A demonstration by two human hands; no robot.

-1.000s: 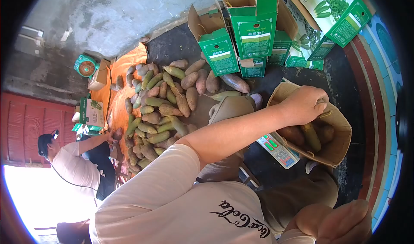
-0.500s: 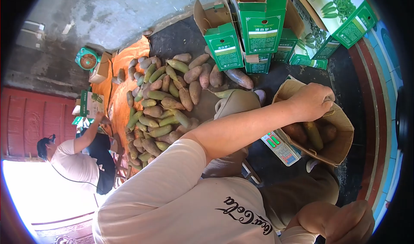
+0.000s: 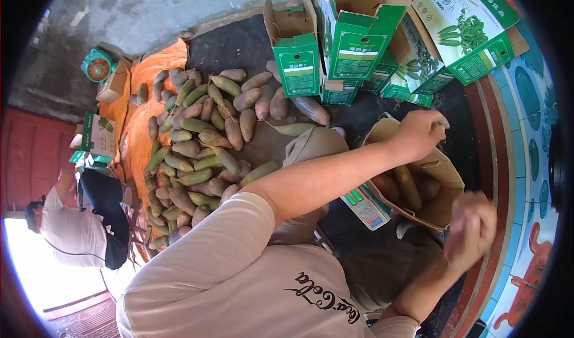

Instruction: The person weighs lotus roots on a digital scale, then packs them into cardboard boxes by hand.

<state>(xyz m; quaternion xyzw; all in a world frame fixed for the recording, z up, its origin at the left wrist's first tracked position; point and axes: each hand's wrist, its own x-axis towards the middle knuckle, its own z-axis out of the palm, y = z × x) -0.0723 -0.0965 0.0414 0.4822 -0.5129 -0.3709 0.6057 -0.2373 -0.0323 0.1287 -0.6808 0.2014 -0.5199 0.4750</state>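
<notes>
My left hand is closed in a loose fist over the upper rim of an open cardboard box; its palm side is hidden. Beside the box's lower right rim is my right hand, blurred by motion, with fingers curled in. I cannot tell what, if anything, either hand holds. Several large radishes lie inside the box, a green one among reddish-brown ones. The box sits on a digital scale whose green display shows past the box's edge.
A heap of muddy and green radishes covers the orange sheet and dark floor. Green printed boxes stand stacked beyond my knee. Another person works at the left near a carton. A green fan is by the wall.
My right hand has risen from the lower right to beside the box. My left hand stays over the box, still curled. The view has shifted, and the other person's arm is lower.
</notes>
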